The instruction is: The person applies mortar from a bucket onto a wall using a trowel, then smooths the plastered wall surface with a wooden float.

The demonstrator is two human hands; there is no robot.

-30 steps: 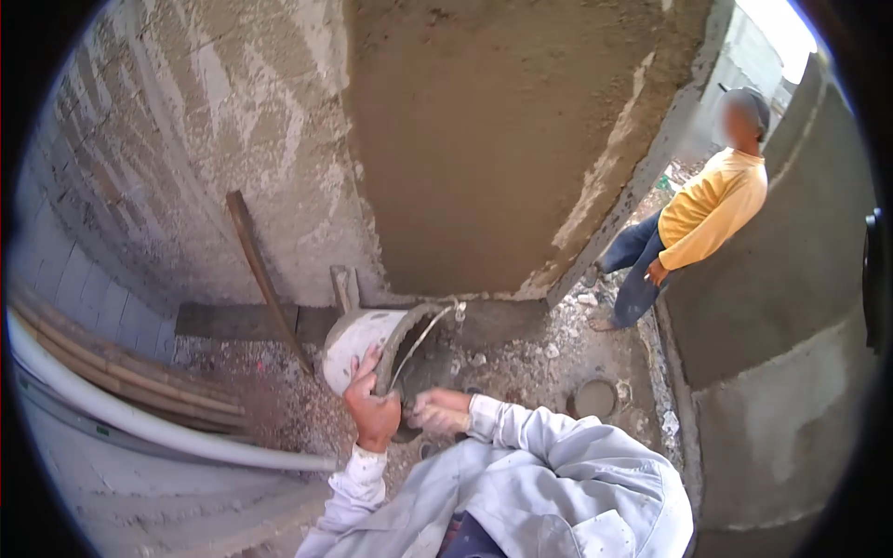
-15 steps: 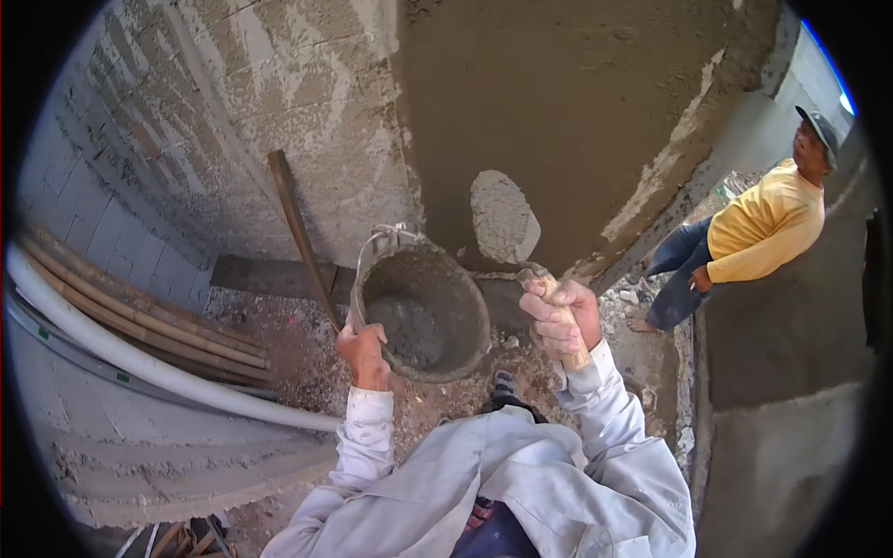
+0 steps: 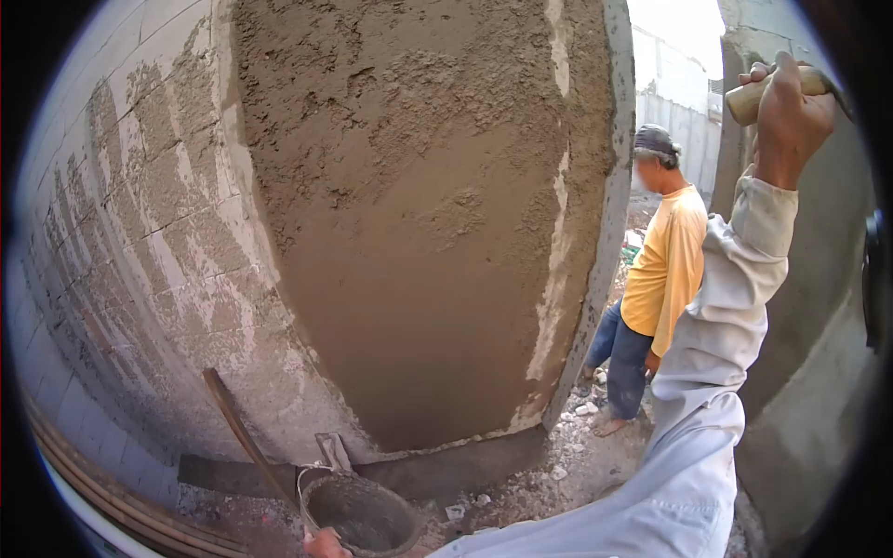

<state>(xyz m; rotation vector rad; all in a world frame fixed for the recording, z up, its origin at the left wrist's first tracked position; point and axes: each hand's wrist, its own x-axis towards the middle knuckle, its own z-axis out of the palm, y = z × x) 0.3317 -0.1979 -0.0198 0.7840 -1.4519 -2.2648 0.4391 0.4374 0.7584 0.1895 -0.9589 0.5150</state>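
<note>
My right hand is raised high at the upper right, closed around the wooden handle of a trowel. Only the handle and a bit of dark metal neck show; the blade is lost at the dark image edge. Low in view, my left hand is at the near left rim of a bucket, its fingers partly cut off by the frame. Grey wet mortar lies inside the bucket. In front of me stands a wall panel covered in wet brown mortar, rough at the top and smoother below.
A co-worker in a yellow shirt stands on rubble to the right, beyond the panel's edge. A wooden stick leans by the bucket, and a small board rests behind it. Bamboo poles and a white pipe lie at lower left.
My right hand has swung up and right with the trowel. The view has tilted up, so the bucket appears lower. The co-worker has turned to face left.
</note>
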